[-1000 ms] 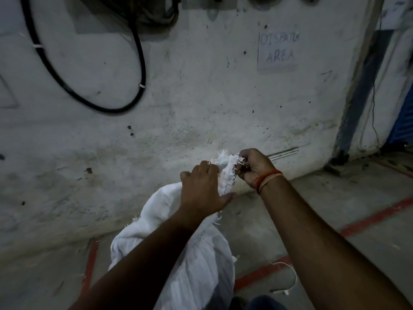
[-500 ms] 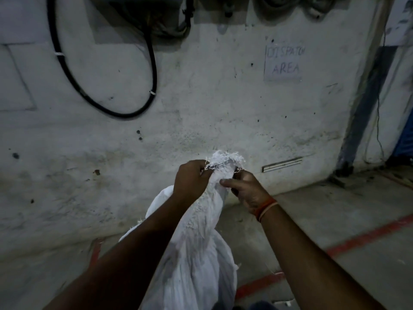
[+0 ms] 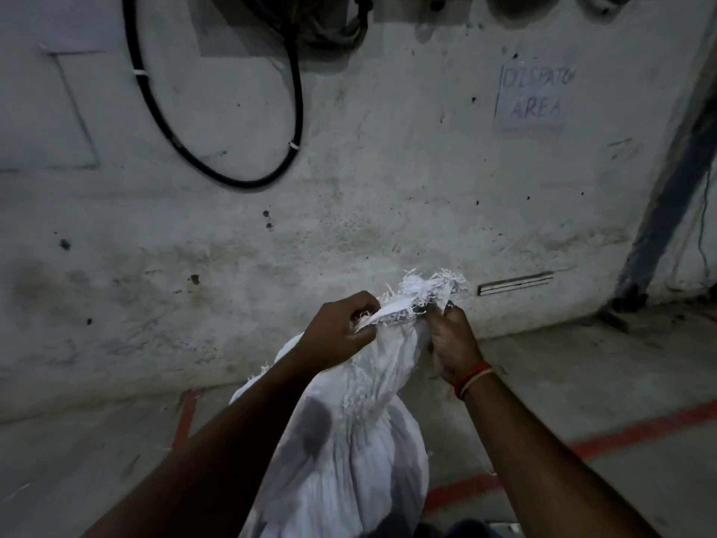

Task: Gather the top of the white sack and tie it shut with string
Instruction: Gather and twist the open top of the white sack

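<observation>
In front of me stands a stained, whitewashed concrete wall (image 3: 388, 196) with a black cable (image 3: 232, 176) looping down it and a paper sign (image 3: 531, 99) hand-lettered "DISPATCH AREA" taped up to the right; the grey concrete floor (image 3: 582, 374) below is marked with red painted lines (image 3: 636, 425). The white woven plastic sack (image 3: 349, 440) stands on that floor close to me, between my two forearms, its body creased into long pleats that run up to a bunched neck. My left hand (image 3: 337, 332) is curled into a fist, fingers closed on a flat white strip of the sack's material (image 3: 392, 310) that runs from my fist toward the frayed top. My right hand (image 3: 454, 343) wraps the neck from the right side, fingers clamped around the gathered fabric just below the ragged, fringed mouth (image 3: 430, 285), which sticks up between the two hands. An orange thread band (image 3: 471, 378) circles my right wrist. I cannot tell whether any separate string is around the neck.
</observation>
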Available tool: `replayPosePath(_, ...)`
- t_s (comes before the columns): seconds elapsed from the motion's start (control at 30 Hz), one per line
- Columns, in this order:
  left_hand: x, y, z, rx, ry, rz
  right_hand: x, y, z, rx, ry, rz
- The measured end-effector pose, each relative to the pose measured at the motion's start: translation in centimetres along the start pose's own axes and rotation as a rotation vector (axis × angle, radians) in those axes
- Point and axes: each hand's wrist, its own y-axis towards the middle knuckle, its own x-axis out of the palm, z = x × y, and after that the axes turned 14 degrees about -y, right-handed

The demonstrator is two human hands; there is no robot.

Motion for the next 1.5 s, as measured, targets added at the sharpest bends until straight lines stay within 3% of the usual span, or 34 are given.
replayPosePath(0.23, -1.0, -0.1, -0.9, -0.14, -0.101, 0.051, 0.7, 0.8, 0.1, -0.098, 0.007, 0.012)
replayPosePath(0.37, -0.7, 1.0, -0.2, -0.116, -0.141, 0.151, 1.9, 0.9, -0.4, -0.101, -0.053, 0.015)
replayPosePath(0.5, -0.1, 2.3, 0.1, -0.094, -0.121, 0.179, 2.4, 0.3, -0.9, -0.028, 0.052, -0.201)
replayPosePath(0.63, 0.3, 3.0, 0.9, -0.03, -0.053, 0.176, 2.2, -0.2, -0.8, -0.089, -0.162, -0.449)
replayPosePath(0.8, -0.1, 2.6, 1.4, 0.064, -0.047, 0.172, 2.6, -0.4, -1.4, -0.177, -0.236, -0.311)
replayPosePath(0.9, -1.2, 1.3, 1.0, -0.059, -0.116, -0.007, 2.6, -0.5, -0.8, -0.172, -0.122, -0.308)
replayPosePath(1.0, -2.6, -0.6, -0.9, -0.181, -0.019, -0.171, 2.1, -0.1, 0.7, -0.104, 0.016, -0.234)
replayPosePath(1.17, -3.6, -2.6, -3.5, -0.179, 0.037, -0.018, 2.1, 0.5, 1.5, 0.005, 0.076, -0.068)
replayPosePath(1.33, -4.3, -2.6, -3.7, -0.038, 0.143, 0.234, 2.9, 0.5, 1.1, 0.013, 0.041, -0.054)
replayPosePath(1.5, -2.1, -3.1, -2.5, 0.08, 0.297, 0.054, 4.2, 0.6, 1.0, 0.07, 0.081, 0.023)
